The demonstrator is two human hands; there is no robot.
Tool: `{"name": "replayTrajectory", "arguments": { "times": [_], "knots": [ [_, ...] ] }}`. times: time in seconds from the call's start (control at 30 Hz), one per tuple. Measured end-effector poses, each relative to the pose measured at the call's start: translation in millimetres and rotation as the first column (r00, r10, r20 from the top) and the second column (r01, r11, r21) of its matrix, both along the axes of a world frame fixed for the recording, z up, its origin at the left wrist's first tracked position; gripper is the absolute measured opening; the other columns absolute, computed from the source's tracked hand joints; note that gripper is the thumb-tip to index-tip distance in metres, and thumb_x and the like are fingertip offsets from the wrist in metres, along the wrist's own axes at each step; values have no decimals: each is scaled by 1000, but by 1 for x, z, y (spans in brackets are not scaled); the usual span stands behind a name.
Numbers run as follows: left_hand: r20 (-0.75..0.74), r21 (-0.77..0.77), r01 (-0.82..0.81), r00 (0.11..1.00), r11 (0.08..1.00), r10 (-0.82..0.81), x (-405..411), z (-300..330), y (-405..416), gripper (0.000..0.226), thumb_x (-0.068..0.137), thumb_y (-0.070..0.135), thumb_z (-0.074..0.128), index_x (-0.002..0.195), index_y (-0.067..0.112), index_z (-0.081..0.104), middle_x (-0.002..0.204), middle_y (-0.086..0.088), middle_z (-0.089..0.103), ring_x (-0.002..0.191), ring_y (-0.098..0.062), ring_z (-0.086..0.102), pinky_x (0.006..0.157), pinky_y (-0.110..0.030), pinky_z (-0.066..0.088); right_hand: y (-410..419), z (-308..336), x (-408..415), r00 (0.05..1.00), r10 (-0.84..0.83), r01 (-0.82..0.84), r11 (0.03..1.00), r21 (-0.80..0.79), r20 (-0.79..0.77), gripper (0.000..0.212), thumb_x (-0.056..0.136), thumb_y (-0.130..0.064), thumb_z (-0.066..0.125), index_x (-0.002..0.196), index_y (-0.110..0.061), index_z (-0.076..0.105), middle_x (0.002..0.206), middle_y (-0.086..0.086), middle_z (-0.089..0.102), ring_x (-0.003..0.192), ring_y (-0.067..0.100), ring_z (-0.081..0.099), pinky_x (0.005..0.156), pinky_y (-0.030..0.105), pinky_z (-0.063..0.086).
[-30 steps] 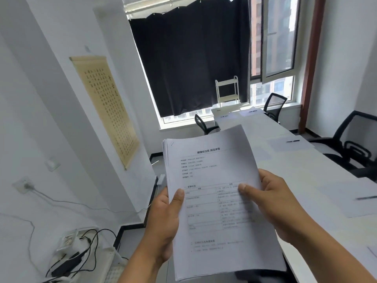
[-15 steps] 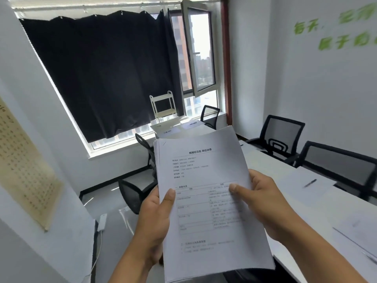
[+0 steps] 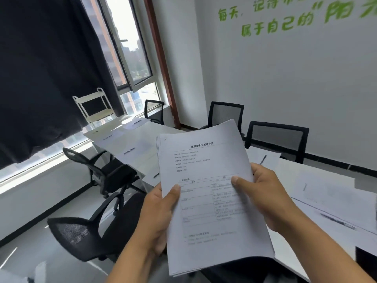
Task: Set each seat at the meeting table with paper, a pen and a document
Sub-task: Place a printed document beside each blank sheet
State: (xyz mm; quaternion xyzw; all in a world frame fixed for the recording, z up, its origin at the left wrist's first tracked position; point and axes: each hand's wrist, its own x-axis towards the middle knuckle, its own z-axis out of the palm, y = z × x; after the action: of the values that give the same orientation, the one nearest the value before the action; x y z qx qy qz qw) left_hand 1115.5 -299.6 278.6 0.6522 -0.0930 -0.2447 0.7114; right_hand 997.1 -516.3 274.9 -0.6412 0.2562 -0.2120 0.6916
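Note:
I hold a stack of printed documents (image 3: 210, 203) upright in front of me with both hands. My left hand (image 3: 159, 217) grips its left edge, thumb on the top page. My right hand (image 3: 263, 197) grips the right edge, thumb pressed on the page. Behind the stack runs the long white meeting table (image 3: 138, 139). Blank paper sheets with pens lie at several seats: one sheet (image 3: 263, 158) with a pen (image 3: 263, 159) just right of the stack, another pen (image 3: 336, 220) at the near right, and more sheets (image 3: 130, 151) further along the table.
Black mesh office chairs stand around the table: two on the left (image 3: 102, 170) (image 3: 81, 235), two by the right wall (image 3: 226, 117) (image 3: 277, 139), one at the far end (image 3: 154, 111). A white shelf cart (image 3: 93, 107) stands by the window with its black curtain (image 3: 47, 74).
The view has swung right, from the left wall and scroll toward the table and the wall with green lettering. Both hands keep the same hold on the stack.

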Motion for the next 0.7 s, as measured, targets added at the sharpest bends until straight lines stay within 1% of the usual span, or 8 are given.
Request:
{"name": "replayTrajectory", "arguments": {
  "times": [0.13,0.23,0.3,0.37,0.5,0.57,0.63,0.7],
  "knots": [
    [-86,-1,57,995,998,-56,52,-11,-22,27,104,13,64,126,8,78,126,-24,79,113,-47,77,97,-60,61,-19,-22,36,995,-95,95,993,70,-5,17,102,-11,75,117,-14,68,105,5,84,92,33,83,88,61,66],
    [-148,16,95,985,995,-92,83,-21,-36,28,104,16,65,127,8,79,127,-24,78,116,-47,76,101,-62,59,-33,-38,62,990,-131,135,987,88,-54,20,99,-14,79,114,-12,66,103,7,84,88,33,83,86,62,66],
    [-174,53,115,979,992,-104,95,-31,-46,27,109,20,62,131,10,75,127,-21,79,115,-44,78,101,-61,59,-41,-48,73,986,-139,148,984,99,-90,21,97,-16,81,112,-12,66,101,10,83,87,34,83,85,65,65],
    [-188,127,165,972,978,-139,107,-46,-59,27,114,25,57,134,14,72,125,-16,81,114,-40,79,103,-62,60,-48,-63,82,976,-153,169,980,101,-154,23,95,-18,83,110,-12,67,101,12,82,86,34,82,83,66,65],
    [-227,228,276,948,934,-224,125,-78,-78,28,116,28,54,135,16,70,121,-11,83,112,-35,81,105,-61,60,-56,-102,89,946,-190,221,971,93,-264,21,96,-17,81,110,-11,66,101,11,82,84,32,82,85,64,65],
    [-235,256,321,936,912,-263,137,-94,-89,27,116,27,54,135,16,71,120,-9,84,110,-32,81,102,-57,62,-61,-122,93,925,-227,266,959,93,-305,21,95,-18,81,110,-12,66,100,10,82,84,32,82,85,65,65],
    [-247,275,370,919,888,-307,151,-110,-103,26,117,28,53,133,21,72,119,-6,84,108,-29,82,96,-52,64,-67,-139,99,905,-269,319,942,106,-331,22,95,-18,81,110,-12,67,101,10,82,86,33,82,85,65,65],
    [-262,284,429,895,857,-361,168,-130,-119,26,116,29,53,133,24,72,120,-3,84,109,-27,82,94,-50,65,-72,-155,106,875,-323,380,920,99,-360,25,93,-20,82,109,-9,67,102,12,81,88,35,82,86,65,65]
  ]
}}
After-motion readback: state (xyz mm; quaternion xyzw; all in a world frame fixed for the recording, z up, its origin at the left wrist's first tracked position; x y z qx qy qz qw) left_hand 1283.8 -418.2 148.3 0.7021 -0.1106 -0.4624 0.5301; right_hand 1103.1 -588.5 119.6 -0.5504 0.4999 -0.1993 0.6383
